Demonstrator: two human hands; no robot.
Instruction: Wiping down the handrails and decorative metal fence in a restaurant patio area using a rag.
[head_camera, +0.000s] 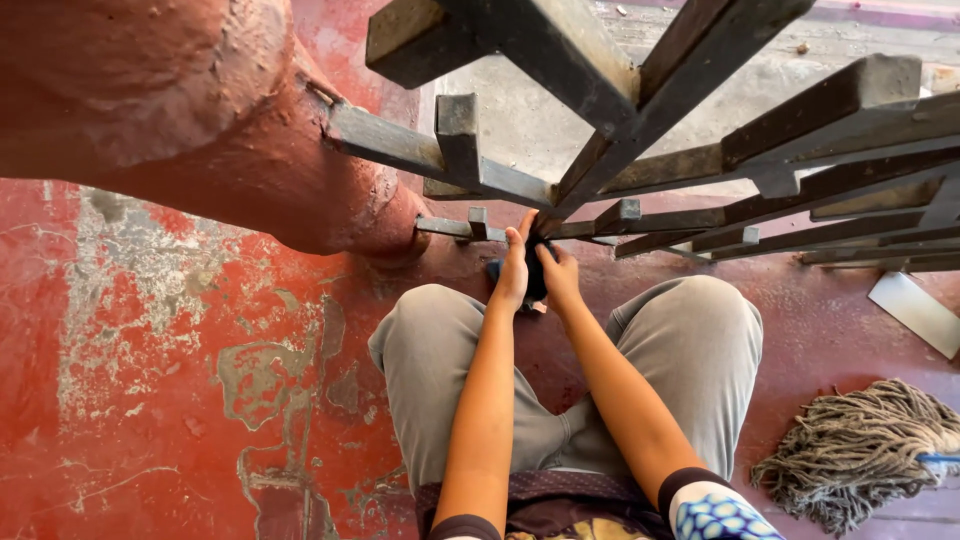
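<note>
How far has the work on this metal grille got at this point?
Done: nothing shows finished; the grille bars look evenly grey and dull. In hand: left hand and right hand press a dark object, hard to identify, to the lowest bars. Left: nearly all bars; the mop head lies unused on the red floor.

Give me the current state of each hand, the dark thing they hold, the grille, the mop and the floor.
left hand: closed on the dark object, against the grille bar
right hand: gripping the same object
dark object: held between both hands, mostly hidden
metal grille: fixed into the red pillar
mop head: lying on the floor, untouched
floor: red paint worn, peeling
</note>
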